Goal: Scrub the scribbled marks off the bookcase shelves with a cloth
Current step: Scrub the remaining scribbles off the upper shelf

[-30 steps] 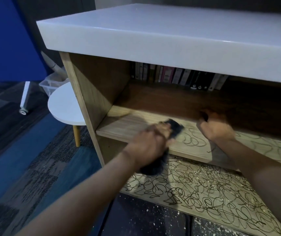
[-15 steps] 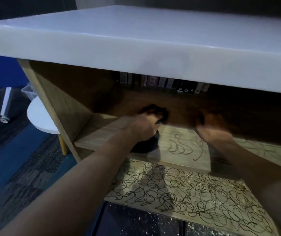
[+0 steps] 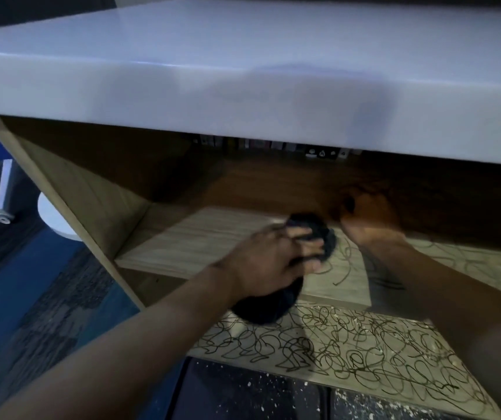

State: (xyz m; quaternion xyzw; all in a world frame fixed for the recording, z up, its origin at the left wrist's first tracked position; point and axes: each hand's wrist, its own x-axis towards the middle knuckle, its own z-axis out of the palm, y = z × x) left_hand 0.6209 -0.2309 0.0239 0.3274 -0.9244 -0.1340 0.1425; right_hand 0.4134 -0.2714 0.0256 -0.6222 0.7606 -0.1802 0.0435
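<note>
Scribbled marks (image 3: 344, 262) cross the upper shelf (image 3: 200, 244) just right of the dark cloth (image 3: 319, 237), and denser scribbles (image 3: 349, 347) cover the lower shelf (image 3: 425, 380) nearer me. I see my left hand (image 3: 270, 265) gripping the bunched cloth, fingers curled round it, pressing it on the upper shelf. My right hand (image 3: 367, 219) rests farther back on that shelf; I cannot tell how its blurred fingers lie. Book spines (image 3: 273, 144) line the far back.

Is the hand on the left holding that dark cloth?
Touching. The head view shows the left hand with its fingers curled round the dark cloth.
</note>
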